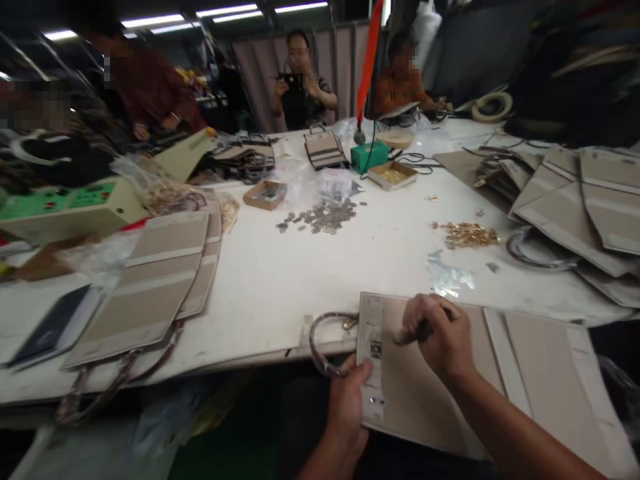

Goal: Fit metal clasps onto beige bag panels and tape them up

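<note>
A beige handbag panel (543, 373) with pale strips lies at the table's front edge, partly overhanging it. My left hand (347, 400) grips its left edge, thumb on top, close to a curved dark bag handle (314, 333). A small square metal washer (376, 348) sits on the pale strip above my thumb, and a shiny metal piece (377, 401) shows lower on it. My right hand (443, 333) is closed over the panel around a short, blurred tool (403, 337) with a rounded end; its kind is unclear.
Loose grey metal plates (327, 217), gold fittings (470, 235) and silver strips (445, 273) lie on the white table (280, 280). Bag panels are stacked at left (165, 280) and right (565, 207). Small boxes (393, 175) stand farther back. Several people are around the far side.
</note>
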`<state>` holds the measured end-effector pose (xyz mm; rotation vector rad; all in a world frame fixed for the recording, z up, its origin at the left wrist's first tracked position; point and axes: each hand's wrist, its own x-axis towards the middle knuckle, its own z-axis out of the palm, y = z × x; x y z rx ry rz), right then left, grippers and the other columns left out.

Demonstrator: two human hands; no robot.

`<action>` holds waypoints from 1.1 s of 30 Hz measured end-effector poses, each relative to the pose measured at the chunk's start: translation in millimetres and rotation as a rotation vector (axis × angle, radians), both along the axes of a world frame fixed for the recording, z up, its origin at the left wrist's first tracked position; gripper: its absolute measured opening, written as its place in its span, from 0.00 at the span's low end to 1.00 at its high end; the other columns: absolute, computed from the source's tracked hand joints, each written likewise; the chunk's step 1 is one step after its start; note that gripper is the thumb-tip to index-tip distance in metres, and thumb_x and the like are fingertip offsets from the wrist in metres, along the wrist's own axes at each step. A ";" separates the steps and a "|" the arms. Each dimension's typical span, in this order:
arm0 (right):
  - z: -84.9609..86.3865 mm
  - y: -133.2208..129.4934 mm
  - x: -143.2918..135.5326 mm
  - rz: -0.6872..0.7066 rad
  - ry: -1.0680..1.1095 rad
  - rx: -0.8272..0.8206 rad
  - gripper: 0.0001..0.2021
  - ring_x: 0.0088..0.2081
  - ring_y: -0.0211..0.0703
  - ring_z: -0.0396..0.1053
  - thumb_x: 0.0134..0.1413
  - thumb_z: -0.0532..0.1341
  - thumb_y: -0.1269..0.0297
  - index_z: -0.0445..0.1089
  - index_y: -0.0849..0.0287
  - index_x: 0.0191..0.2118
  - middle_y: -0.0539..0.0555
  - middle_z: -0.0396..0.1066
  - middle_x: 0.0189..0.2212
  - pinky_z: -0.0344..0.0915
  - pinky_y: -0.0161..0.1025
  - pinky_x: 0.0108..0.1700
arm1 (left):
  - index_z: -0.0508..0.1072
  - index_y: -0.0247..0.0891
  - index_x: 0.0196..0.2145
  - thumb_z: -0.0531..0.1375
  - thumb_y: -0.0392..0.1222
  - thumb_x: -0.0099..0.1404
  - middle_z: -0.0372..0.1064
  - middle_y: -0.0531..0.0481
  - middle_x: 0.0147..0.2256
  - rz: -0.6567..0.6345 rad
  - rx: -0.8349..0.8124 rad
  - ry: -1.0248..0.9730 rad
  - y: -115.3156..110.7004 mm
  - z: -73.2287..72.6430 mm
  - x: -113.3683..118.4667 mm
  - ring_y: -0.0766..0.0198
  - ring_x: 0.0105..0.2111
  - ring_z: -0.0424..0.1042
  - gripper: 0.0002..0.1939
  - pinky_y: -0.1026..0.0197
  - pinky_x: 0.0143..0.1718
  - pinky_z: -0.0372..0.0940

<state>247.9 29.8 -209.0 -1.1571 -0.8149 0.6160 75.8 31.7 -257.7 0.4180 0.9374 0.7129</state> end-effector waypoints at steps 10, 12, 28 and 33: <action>4.3 14.3 -14.1 -0.041 0.320 0.109 0.20 0.18 0.35 0.56 0.63 0.62 0.55 0.60 0.56 0.22 0.45 0.56 0.16 0.56 0.36 0.21 | 0.81 0.31 0.41 0.73 0.42 0.48 0.81 0.42 0.34 0.137 -0.075 -0.040 -9.6 12.0 21.4 0.48 0.38 0.80 0.22 0.54 0.42 0.71; 1.0 17.5 -16.1 -0.039 0.306 0.108 0.20 0.17 0.34 0.54 0.64 0.61 0.55 0.58 0.55 0.23 0.44 0.54 0.16 0.55 0.35 0.21 | 0.81 0.31 0.41 0.73 0.42 0.49 0.80 0.42 0.33 0.145 -0.078 -0.044 -10.6 11.5 22.7 0.48 0.39 0.80 0.21 0.54 0.43 0.71; 11.3 13.7 -29.0 0.194 -0.142 -0.038 0.23 0.20 0.36 0.58 0.64 0.62 0.54 0.61 0.56 0.19 0.47 0.61 0.16 0.57 0.37 0.25 | 0.80 0.31 0.36 0.74 0.45 0.48 0.79 0.43 0.29 0.166 -0.060 -0.098 -12.9 10.7 21.9 0.49 0.36 0.80 0.19 0.54 0.41 0.71; 15.5 17.8 -34.2 0.237 -0.142 -0.054 0.23 0.18 0.36 0.57 0.64 0.62 0.55 0.61 0.56 0.19 0.47 0.60 0.15 0.55 0.37 0.23 | 0.79 0.31 0.35 0.74 0.46 0.47 0.78 0.43 0.28 0.169 -0.065 -0.105 -12.7 8.3 20.4 0.50 0.35 0.79 0.20 0.55 0.40 0.71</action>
